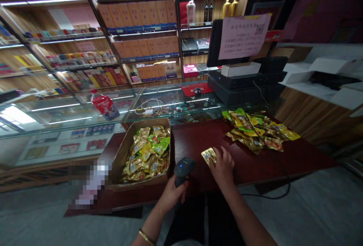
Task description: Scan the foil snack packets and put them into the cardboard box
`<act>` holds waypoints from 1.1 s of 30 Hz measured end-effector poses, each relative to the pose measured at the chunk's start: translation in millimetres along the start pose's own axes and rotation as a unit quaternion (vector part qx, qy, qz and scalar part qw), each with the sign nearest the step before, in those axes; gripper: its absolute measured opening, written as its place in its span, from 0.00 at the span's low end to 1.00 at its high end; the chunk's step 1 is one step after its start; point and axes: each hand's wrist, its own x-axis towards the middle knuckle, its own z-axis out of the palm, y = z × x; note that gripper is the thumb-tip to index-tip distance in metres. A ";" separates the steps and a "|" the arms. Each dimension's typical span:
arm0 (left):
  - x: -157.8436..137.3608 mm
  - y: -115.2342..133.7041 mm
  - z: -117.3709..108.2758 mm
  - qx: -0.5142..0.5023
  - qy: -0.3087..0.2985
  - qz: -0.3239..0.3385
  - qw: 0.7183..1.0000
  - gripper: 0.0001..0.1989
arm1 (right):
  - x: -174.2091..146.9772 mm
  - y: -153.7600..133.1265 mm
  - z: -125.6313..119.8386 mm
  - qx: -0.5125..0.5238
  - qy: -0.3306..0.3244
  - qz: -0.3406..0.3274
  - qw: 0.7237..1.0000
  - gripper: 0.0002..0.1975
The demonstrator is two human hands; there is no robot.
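Note:
My left hand (174,191) is wrapped round the handle of a black barcode scanner (184,166), which shows a small blue light on top. To the right of it, my right hand (223,164) grips the edge of a gold snack packet (208,155) just above or on the dark red tabletop; whether it touches the wood I cannot tell. A cardboard box (119,159) of gold, yellow and green snack packets stands left of the scanner. More such packets lie in a loose pile (255,129) on the right side of the table.
A black cable (287,185) runs across the pile and hangs over the table's front edge. Behind are a glass display counter (167,98), a red-labelled bottle (104,104), a mouse (197,91) and a monitor (215,42) bearing a paper sign. Stocked shelves line the wall.

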 end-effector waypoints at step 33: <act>-7.4 10.0 3.5 0.040 -0.028 -0.017 0.999 0.18 | 14.3 21.0 2.3 0.316 -0.103 0.051 0.942 0.20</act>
